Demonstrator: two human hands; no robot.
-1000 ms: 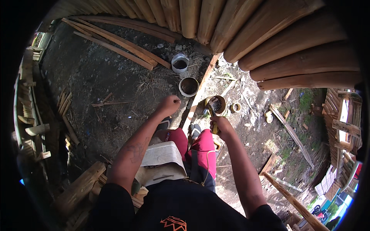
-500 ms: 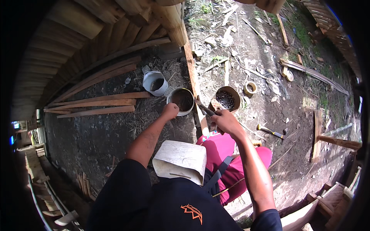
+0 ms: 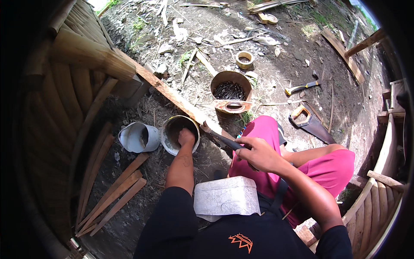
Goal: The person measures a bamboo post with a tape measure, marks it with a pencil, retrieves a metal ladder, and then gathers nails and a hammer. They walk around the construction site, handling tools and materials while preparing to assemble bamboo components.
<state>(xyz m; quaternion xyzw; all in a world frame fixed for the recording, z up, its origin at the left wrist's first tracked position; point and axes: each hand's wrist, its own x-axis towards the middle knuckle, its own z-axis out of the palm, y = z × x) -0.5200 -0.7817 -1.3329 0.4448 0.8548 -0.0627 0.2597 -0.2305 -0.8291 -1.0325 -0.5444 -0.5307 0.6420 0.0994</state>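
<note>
**Reaching into a can with a hammer held over the knee**

Gripping: right hand [image 3: 258, 154], centre of frame, is closed around the dark handle of a hammer [image 3: 220, 137]; the head points up-left, toward the plank [image 3: 172, 96]. Left hand [image 3: 186, 137] is down inside the open can [image 3: 179, 134], left of centre. Fingers are hidden by the rim, so can't tell if it's pinching anything or just feeling around.

Around it:
- Second can [image 3: 138, 137] lies tipped on its side, touching the first on its left.
- Round basket of dark nails [image 3: 230, 90] sits above centre, just past the plank.
- Small ring-shaped roll [image 3: 244, 59] further up.
- Handsaw [image 3: 311, 123] and another tool with a yellow grip [image 3: 302, 87] lie on the dirt at right, near the pink-clad knee [image 3: 269, 129].
- White box [image 3: 226, 197] rests in the lap.

Risks, as I read it:
- Can rim looks like cut metal; wrist could get nicked pulling out.
- Hammer head hovers near the left forearm; a slip of the grip hits arm or knee.
- Saw teeth sit near the leg; shifting the knee could catch them.
- Leaning on the can could tip it.
</note>
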